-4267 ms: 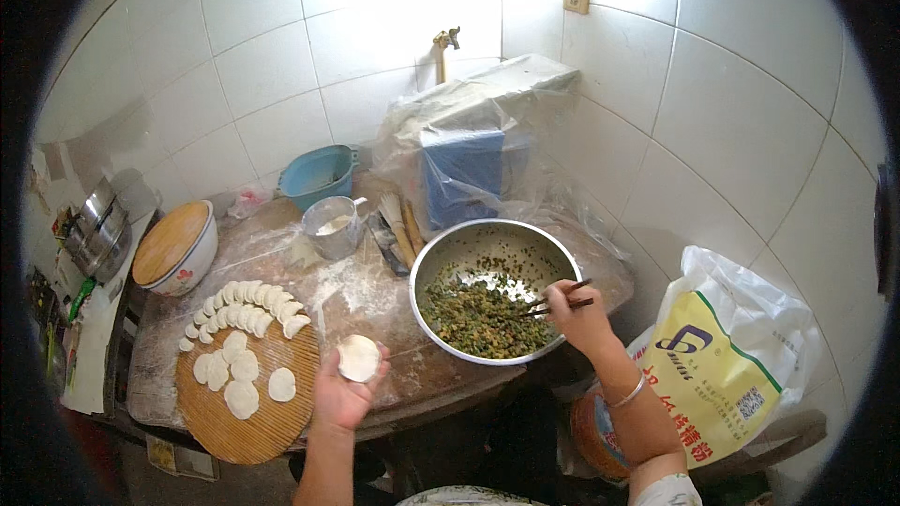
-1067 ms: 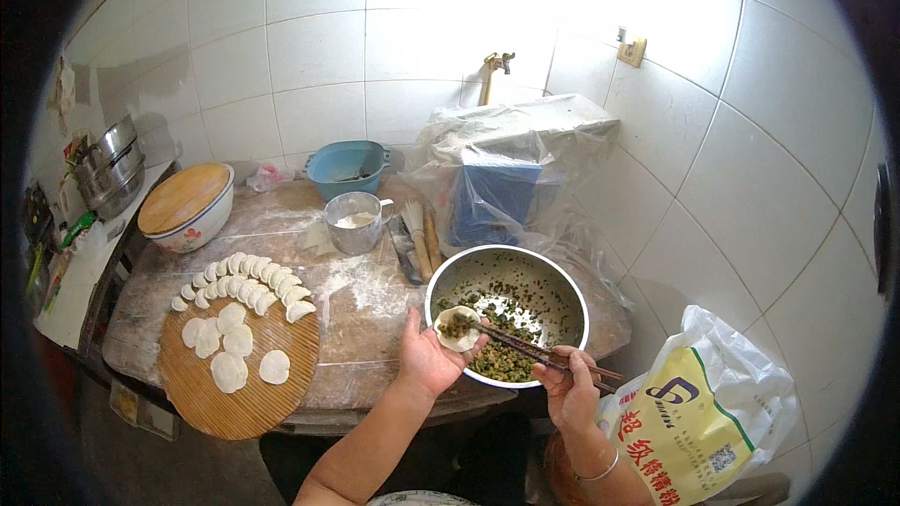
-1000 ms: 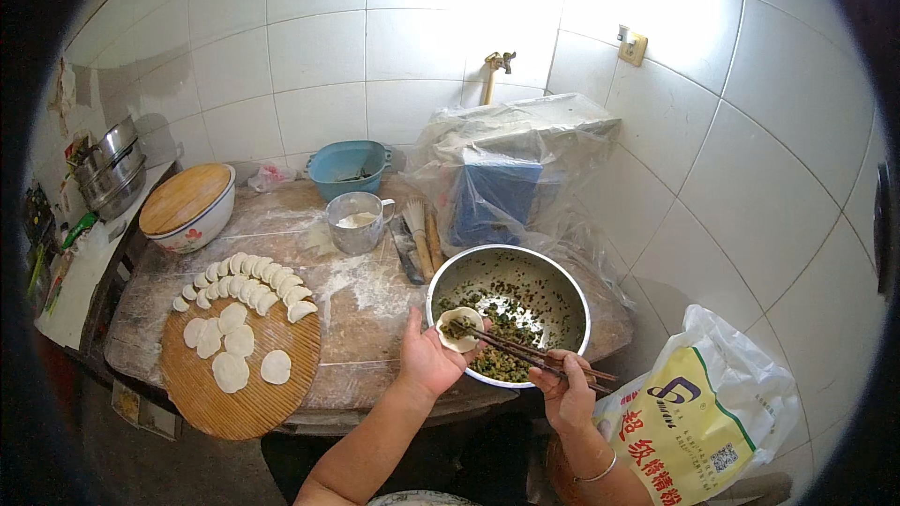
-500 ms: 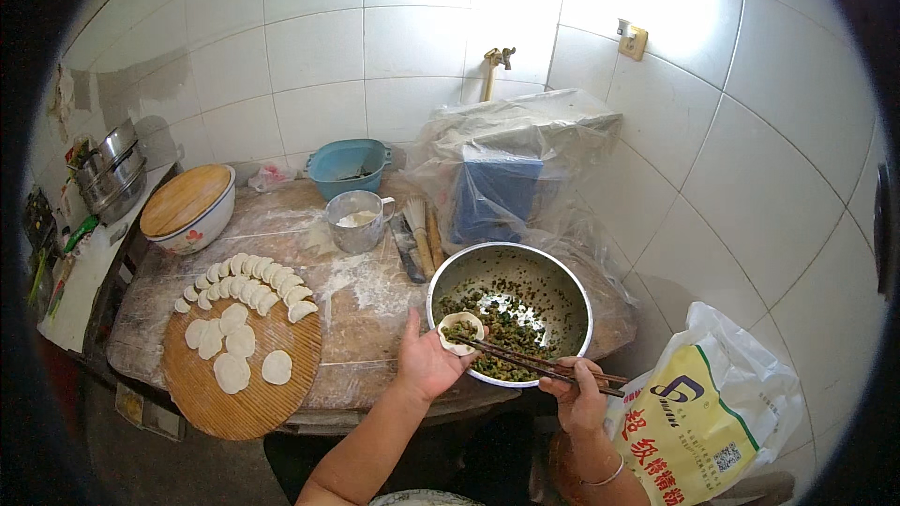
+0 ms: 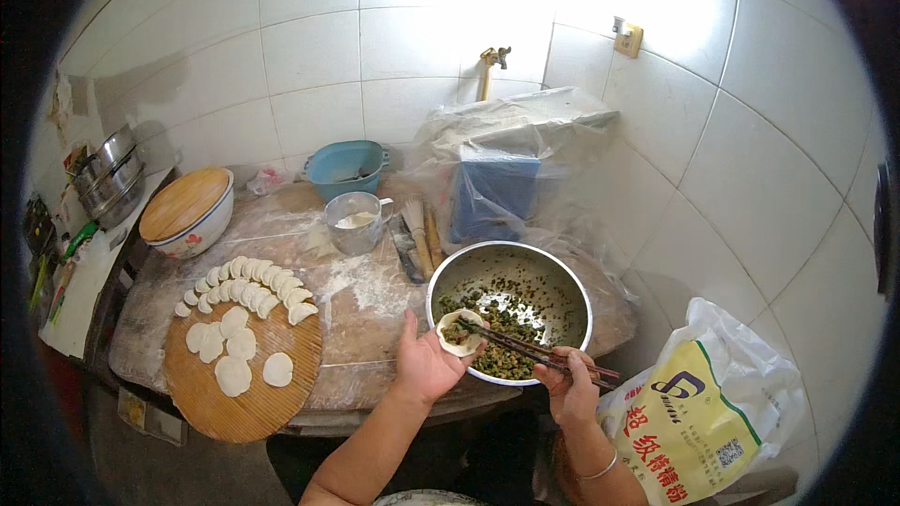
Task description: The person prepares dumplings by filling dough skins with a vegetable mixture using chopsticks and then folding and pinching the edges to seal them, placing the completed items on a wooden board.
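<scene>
One wrapper point(image 5: 460, 349), bare earlier, now holds filling point(image 5: 454, 333)

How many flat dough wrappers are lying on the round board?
6. Five wrappers are clustered on the board's left; one lies alone to their right. More could be hidden beneath.

The wrapper point(image 5: 457, 349) on your left hand point(image 5: 428, 367) is matt, soft-looking dough; the chopsticks point(image 5: 527, 348) in your right hand point(image 5: 571, 388) look like dark, smooth wood. At your one o'clock the bowl point(image 5: 560, 289) is shiny metal. At ten, the board point(image 5: 255, 409) is ridged wood; at twelve, the table point(image 5: 352, 368) is worn, floury wood. Between two and three, the bag point(image 5: 701, 412) is crinkled, glossy plastic. Toward twelve, the tub point(image 5: 345, 185) looks like smooth plastic, the jug point(image 5: 353, 238) see-through plastic, the tap point(image 5: 494, 59) brass-coloured metal, the wall point(image 5: 314, 47) glossy tile.
</scene>
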`<state>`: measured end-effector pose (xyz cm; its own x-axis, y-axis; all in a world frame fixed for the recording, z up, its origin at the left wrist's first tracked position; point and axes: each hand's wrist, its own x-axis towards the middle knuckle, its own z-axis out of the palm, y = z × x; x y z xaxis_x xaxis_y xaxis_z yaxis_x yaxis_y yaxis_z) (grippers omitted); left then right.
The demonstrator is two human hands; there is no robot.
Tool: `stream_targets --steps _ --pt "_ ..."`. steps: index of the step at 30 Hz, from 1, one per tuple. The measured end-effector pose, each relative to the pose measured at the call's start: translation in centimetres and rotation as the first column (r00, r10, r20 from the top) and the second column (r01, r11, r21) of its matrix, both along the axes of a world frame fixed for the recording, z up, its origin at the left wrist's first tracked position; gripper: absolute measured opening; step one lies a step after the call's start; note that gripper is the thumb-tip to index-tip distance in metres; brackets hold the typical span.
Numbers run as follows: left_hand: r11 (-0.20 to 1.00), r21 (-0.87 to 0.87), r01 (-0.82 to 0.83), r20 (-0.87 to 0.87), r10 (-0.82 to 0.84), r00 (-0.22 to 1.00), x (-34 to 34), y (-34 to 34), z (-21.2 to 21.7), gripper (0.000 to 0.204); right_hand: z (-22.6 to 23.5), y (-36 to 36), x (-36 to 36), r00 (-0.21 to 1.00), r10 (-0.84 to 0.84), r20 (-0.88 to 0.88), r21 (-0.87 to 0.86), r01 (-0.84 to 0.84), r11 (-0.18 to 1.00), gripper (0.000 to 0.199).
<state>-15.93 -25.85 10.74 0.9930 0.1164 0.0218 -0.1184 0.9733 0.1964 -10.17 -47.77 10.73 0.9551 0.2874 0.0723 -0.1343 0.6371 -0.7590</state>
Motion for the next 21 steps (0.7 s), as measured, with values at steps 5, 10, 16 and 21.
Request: stream_targets --steps 5,10,16,21 --pt "1.0 -0.024 -0.009 -0.046 0.008 0.999 -0.2 0.3 0.1 0.081 0.2 -0.7 -0.2 1.0 0.017 0.022 0.087 -0.019 0.996 0.024" --pt "0.999 0.053 0.013 0.005 -0.013 1.0 0.0 0.2 -0.1 0.082 0.0 0.5 -0.3 0.998 0.054 -0.024 -0.04 -0.055 0.998 0.023" --pt "0.998 0.058 -0.022 -0.058 0.026 0.998 0.0 1.5 -1.2 0.082 0.3 -1.0 0.5 0.971 -0.155 0.184 -0.14 0.182 0.973 0.025" --pt "0.992 0.074 -0.105 -0.17 0.116 0.978 0.0 2.0 -1.1 0.078 1.2 0.7 0.3 0.847 0.199 0.493 -0.707 0.257 0.659 0.02"
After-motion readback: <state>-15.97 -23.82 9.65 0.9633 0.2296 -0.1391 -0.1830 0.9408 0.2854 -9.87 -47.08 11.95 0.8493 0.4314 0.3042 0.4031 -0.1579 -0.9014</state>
